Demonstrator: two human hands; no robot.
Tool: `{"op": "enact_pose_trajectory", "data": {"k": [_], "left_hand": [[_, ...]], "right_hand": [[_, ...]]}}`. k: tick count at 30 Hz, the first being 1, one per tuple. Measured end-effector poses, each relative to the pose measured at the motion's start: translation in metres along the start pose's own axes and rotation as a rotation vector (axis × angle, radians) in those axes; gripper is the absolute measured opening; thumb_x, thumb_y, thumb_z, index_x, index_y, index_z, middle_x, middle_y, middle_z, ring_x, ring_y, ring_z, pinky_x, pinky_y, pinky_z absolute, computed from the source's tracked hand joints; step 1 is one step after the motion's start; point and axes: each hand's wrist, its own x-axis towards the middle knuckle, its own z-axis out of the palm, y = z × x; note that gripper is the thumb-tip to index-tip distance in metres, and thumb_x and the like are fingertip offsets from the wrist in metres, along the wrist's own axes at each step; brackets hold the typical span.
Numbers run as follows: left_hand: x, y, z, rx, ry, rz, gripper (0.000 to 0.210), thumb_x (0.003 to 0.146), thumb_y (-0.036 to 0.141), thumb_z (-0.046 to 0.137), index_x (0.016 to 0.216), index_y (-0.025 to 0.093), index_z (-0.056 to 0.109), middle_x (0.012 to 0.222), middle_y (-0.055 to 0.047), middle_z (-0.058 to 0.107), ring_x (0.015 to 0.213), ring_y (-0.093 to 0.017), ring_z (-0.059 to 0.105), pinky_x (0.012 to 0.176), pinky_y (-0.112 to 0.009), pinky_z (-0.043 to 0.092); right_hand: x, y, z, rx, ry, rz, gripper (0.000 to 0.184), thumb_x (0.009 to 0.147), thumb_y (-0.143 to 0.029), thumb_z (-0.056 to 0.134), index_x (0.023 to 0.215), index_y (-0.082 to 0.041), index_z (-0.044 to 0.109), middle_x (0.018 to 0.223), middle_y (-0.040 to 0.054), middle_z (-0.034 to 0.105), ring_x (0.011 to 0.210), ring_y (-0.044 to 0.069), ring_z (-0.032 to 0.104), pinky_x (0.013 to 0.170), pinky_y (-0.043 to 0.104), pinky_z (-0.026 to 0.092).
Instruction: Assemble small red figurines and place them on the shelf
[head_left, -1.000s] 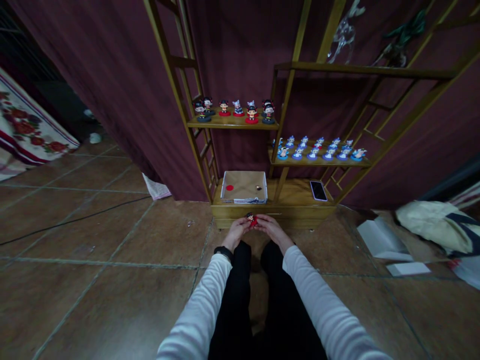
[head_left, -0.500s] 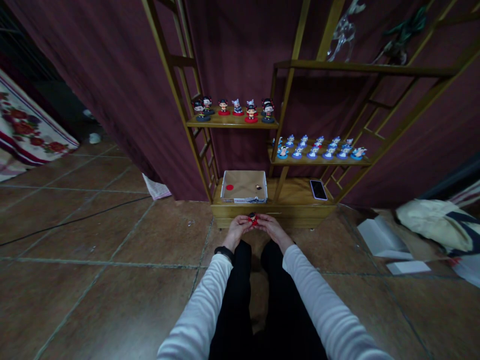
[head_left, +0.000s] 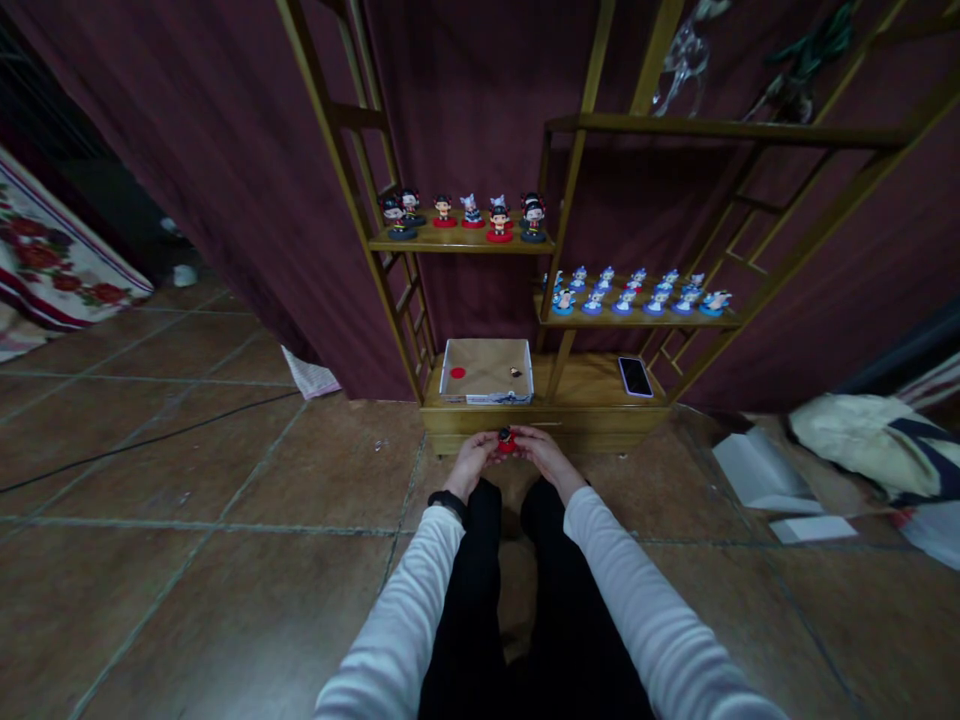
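Between my two hands is a small figurine (head_left: 506, 440) with a dark head and a red base. My left hand (head_left: 474, 459) grips it from the left, fingers closed, a black band on the wrist. From the right side my right hand (head_left: 541, 450) pinches the same figurine. Just beyond the hands sits a shallow cardboard box (head_left: 487, 398) on the low cabinet. Inside it lie a red disc (head_left: 457, 372) and a small dark-and-pale figure piece (head_left: 515, 371).
Several dark-haired figurines (head_left: 499, 222) stand on the upper left shelf (head_left: 450, 245). Blue and white figurines (head_left: 624, 300) fill the right shelf. A phone (head_left: 635, 376) lies on the cabinet top. White boxes (head_left: 761, 475) and a cloth bag (head_left: 862, 440) rest on the floor at right.
The figurine has turned slightly between my fingers, and more of its red part shows. Both hands stay in nearly the same place; the view has shifted a little.
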Motion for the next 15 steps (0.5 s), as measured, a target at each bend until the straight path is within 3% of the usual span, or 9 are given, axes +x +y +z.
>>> {"op": "enact_pose_trajectory", "data": {"k": [6,15], "left_hand": [[-0.001,0.0009,0.0018,0.029,0.016,0.015,0.018,0.071,0.015,0.065,0.089,0.013,0.062,0.07,-0.005,0.069,0.054,-0.011,0.063,0.051,-0.018,0.046],[-0.0033,0.0032,0.004,-0.034,0.066,-0.05,0.019,0.069,0.012,0.066,0.084,0.015,0.055,0.068,-0.006,0.069,0.062,-0.017,0.068,0.061,-0.027,0.054]], "right_hand": [[-0.0028,-0.0009,-0.0006,-0.01,-0.007,-0.002,0.026,0.069,-0.026,0.067,0.094,-0.018,0.069,0.082,0.0046,0.073,0.066,0.013,0.065,0.064,0.026,0.051],[-0.0016,-0.0015,-0.0008,0.003,0.005,0.004,0.025,0.066,-0.026,0.07,0.09,-0.019,0.069,0.086,0.0049,0.073,0.073,0.016,0.066,0.069,0.029,0.052]]}}
